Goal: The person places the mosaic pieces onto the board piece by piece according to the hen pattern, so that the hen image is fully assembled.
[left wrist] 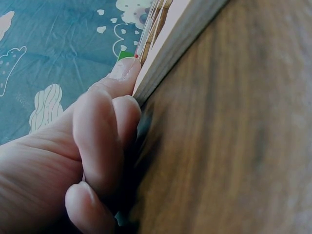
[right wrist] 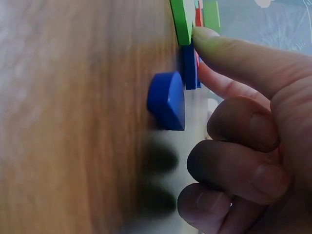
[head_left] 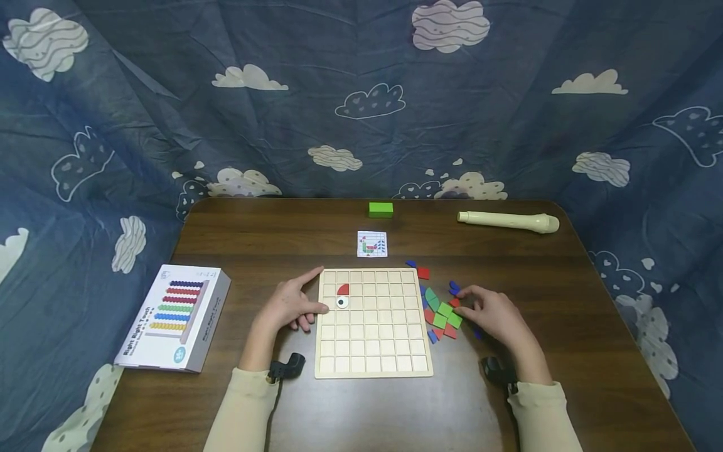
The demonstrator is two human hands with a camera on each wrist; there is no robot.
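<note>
A light wooden grid board (head_left: pixel 373 375) lies on the table. On it are a red quarter-round piece (head_left: pixel 343 289) and, just below, a white eye piece (head_left: pixel 342 302) with a dark dot. My left hand (head_left: pixel 288 304) touches the board's left edge with thumb and index finger extended; its other fingers are bent. To the board's right lies a pile of green, red and blue pieces, including a green square (head_left: pixel 440 321). My right hand (head_left: pixel 499 317) has thumb and index finger around a small red piece (head_left: pixel 454 302); whether they pinch it is unclear. A blue piece (right wrist: pixel 166 101) lies near the right hand's curled fingers.
Behind the board lies a small picture card (head_left: pixel 372 244), with a green block (head_left: pixel 381 210) farther back. A cream microphone-shaped object (head_left: pixel 508 221) lies at the back right. A white toy box (head_left: pixel 169 317) occupies the table's left side. A cloud-patterned curtain (head_left: pixel 316 56) hangs behind the table.
</note>
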